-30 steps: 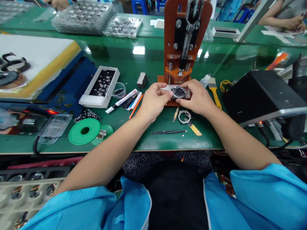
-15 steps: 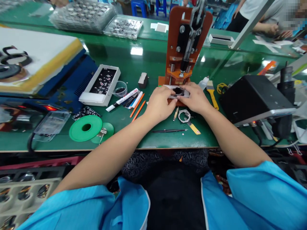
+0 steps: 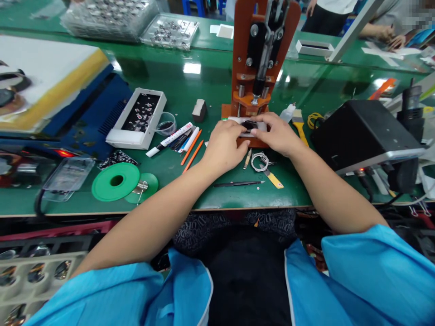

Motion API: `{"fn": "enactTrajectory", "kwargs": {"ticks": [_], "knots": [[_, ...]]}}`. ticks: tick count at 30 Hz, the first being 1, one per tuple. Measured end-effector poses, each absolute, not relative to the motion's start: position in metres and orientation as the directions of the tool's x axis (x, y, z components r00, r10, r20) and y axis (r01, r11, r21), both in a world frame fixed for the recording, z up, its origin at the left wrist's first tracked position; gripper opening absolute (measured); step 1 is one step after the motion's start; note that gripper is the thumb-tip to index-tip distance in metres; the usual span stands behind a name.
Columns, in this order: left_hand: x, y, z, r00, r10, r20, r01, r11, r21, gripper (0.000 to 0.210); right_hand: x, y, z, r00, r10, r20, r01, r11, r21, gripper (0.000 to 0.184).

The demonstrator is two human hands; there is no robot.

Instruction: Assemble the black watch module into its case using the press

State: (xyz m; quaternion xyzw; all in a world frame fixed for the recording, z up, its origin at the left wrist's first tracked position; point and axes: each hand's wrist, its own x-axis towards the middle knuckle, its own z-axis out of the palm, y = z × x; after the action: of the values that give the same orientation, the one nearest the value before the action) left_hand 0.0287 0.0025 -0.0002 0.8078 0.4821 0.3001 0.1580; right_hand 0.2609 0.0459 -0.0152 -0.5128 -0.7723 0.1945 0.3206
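A dark part [image 3: 249,126], looking like a small watch case or module, sits tilted over the pale fixture [image 3: 234,120] at the foot of an orange hand press [image 3: 238,97]. My right hand [image 3: 279,136] pinches its right side between thumb and forefinger. From the left, my left hand [image 3: 222,147] has curled fingertips against the same part, its thumb lower down. Fingers hide much of the part's edge. Just below my hands lie a silver ring-shaped frame [image 3: 260,161], a yellow-handled blade [image 3: 274,180] and black tweezers [image 3: 238,184].
Left of my hands are a marker [image 3: 170,139], orange sticks [image 3: 193,156], a dark block [image 3: 199,111], a white parts box [image 3: 131,139] and a green spool [image 3: 115,181]. To the right stand a yellow brush [image 3: 299,124] and a black device [image 3: 362,133]. Another person's hands [image 3: 390,38] work behind.
The dark part lay flat in the fixture and now looks tipped up between my fingers. My right thumb and forefinger have closed onto it. The view has shifted slightly.
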Motion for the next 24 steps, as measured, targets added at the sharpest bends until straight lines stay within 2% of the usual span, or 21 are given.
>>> {"fn": "enactTrajectory", "kwargs": {"ticks": [5,18,21,24], "knots": [[0.028,0.003,-0.002,0.345,0.874,0.341,0.683,-0.484,0.548,0.033,0.262,0.045,-0.017,-0.247,0.901,0.358,0.658,0.427,-0.621,0.032],[0.029,0.001,-0.001,0.424,0.839,0.341,0.694,-0.543,0.473,0.038,0.258,0.046,-0.017,-0.224,0.915,0.335,0.676,0.394,-0.623,0.023],[0.028,0.0,0.0,0.45,0.832,0.324,0.701,-0.554,0.449,0.04,0.257,0.039,-0.003,-0.173,0.922,0.347,0.702,0.363,-0.613,0.019],[0.027,0.0,0.0,0.459,0.831,0.314,0.708,-0.556,0.437,0.043,0.252,0.024,0.035,-0.049,0.918,0.392,0.702,0.311,-0.641,0.012]]}}
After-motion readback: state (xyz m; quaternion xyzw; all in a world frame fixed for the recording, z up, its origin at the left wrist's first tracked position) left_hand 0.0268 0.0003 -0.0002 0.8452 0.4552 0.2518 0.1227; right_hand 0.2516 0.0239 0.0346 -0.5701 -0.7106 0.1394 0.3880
